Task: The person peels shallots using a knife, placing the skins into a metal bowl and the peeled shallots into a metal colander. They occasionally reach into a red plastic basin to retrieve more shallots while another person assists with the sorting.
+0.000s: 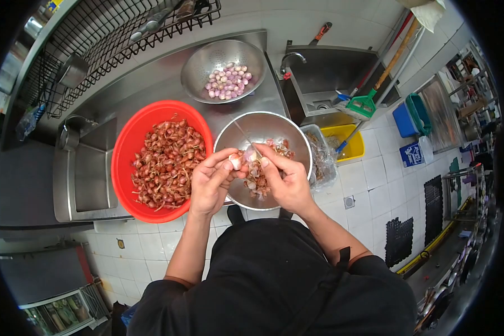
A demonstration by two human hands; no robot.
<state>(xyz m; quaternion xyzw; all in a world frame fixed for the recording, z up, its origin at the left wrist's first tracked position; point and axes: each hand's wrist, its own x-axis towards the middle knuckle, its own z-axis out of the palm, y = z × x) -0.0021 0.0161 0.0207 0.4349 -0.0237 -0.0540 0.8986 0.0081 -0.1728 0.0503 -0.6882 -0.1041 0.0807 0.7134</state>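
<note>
Over a steel bowl [225, 134] with loose skins [260, 187] in it, my left hand [210, 182] pinches a pale, partly peeled shallot [236, 161] between thumb and fingers. My right hand [288, 182] is closed on a small knife [245, 132], its thin blade pointing up and left. A bit of pale skin lies between the two hands. To the left, a red basin [123, 162] holds many unpeeled shallots [168, 162]. Behind the bowl, a steel colander [196, 70] holds peeled, pale purple shallots [228, 81].
An empty-looking sink [95, 179] is at the left, another sink [336, 73] at the back right. A wire rack [112, 39] hangs above the counter. Right of the bowl are a plastic bag [323, 162] and a yellow tub [350, 143]. A green dustpan [363, 105] stands nearby.
</note>
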